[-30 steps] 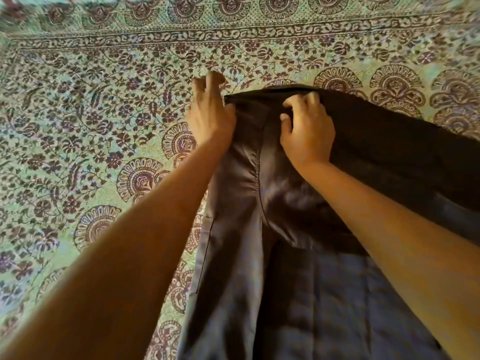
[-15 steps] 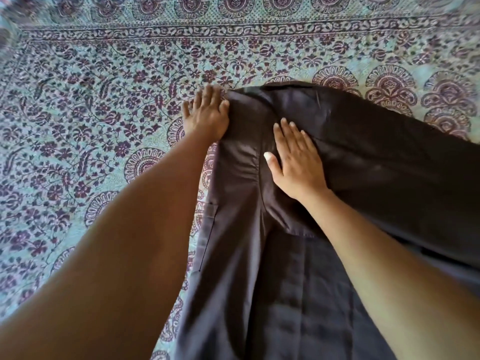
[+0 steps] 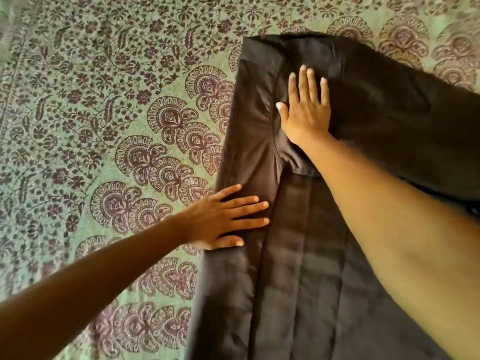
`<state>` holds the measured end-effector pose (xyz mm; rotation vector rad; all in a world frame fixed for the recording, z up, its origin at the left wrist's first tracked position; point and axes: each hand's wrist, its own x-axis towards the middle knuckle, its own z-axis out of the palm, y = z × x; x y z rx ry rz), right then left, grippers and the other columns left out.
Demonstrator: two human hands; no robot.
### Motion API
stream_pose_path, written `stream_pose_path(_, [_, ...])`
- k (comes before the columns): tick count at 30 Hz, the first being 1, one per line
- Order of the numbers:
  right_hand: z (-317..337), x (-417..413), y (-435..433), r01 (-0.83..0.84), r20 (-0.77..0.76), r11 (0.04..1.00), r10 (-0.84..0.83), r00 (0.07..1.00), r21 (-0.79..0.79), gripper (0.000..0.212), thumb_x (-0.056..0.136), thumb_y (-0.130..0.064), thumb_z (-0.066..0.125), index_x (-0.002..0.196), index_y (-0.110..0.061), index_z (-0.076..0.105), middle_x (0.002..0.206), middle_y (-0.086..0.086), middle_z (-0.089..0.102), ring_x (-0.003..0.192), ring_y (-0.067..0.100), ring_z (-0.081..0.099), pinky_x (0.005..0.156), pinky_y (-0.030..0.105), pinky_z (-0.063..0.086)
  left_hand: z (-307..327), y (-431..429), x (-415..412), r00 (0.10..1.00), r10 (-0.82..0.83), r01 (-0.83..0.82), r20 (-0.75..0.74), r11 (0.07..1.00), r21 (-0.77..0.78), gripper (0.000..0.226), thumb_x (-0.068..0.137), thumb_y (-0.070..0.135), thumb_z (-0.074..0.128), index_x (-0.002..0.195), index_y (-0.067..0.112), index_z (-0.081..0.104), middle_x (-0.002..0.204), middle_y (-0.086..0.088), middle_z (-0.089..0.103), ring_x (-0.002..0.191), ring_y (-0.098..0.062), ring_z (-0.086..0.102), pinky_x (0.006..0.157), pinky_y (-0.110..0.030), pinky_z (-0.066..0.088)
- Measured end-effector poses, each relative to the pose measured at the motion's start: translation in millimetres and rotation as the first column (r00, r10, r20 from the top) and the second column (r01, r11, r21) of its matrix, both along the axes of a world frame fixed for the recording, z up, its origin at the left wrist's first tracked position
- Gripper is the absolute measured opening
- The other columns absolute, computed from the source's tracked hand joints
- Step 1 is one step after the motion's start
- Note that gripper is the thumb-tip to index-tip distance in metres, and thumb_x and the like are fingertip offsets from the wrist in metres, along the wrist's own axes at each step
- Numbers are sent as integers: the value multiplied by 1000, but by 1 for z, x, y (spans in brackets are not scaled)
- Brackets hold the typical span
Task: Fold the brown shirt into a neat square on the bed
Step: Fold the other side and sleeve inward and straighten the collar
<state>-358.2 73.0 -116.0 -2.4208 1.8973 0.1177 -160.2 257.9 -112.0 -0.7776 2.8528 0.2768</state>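
shirt (image 3: pixel 389 113) on bed (image 3: pixel 104 100), left hand (image 3: pixel 220 219) and right hand (image 3: pixel 306 113) pressed flat on it, grips wide

A home, seemingly a bedroom; a bed (image 3: pixel 78 61) fills the view edge to edge, covered by a printed spread (image 3: pixel 124 302); the spread is pale green, patterned in maroon with small flowers, vines and fan-shaped paisley motifs, the sort of cloth used for household bedding; a border band (image 3: pixel 15 74) runs down its left side; a dark brown shirt (image 3: pixel 389 113) lies flat on it, laundry laid out on the bedding.
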Motion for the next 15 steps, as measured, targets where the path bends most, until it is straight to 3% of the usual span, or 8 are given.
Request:
stream_pose_path(2, [12,5,24,-94,95,995,96,991,-24,60,99,-37,26,148,-8,8,157,12,5,145,24,3,116,41,-1,8,-1,2,1000,11,-11,5,1000,-11,54,98,49,18,146,25,24,152,-4,27,139,-20,29,114,-46,15])
stream_pose_path(5, [16,5,74,-347,274,937,325,905,33,58,97,-36,27,147,-9,17,156,10,14,144,23,13,116,37,7,12,-11,-3,998,51,-50,45,998,-23,57,96,48,24,145,20,29,151,-7,32,138,-23,33,113,-45,15])
stream_pose_path(8, [6,-6,104,-389,158,903,364,918,181,59,99,-38,31,149,-14,10,157,6,5,145,19,7,116,35,5,7,13,-8,998,24,-25,59,1000,6,62,96,51,20,147,15,23,153,-9,27,140,-24,28,114,-45,13])
stream_pose_path(12, [5,-2,113,-312,20,932,314,949,185,61,98,-42,29,149,-17,5,158,3,0,145,18,4,116,37,1,0,101,-1,997,-82,81,6,994,79,69,94,54,22,147,11,19,154,-8,22,142,-20,17,116,-45,12])
stream_pose_path(15, [17,8,119,-226,-63,955,241,968,191,62,98,-41,29,149,-13,7,157,8,2,145,19,3,116,38,-2,1,162,5,983,-180,182,-30,973,139,70,94,56,17,146,9,22,153,-8,24,141,-19,20,116,-43,12])
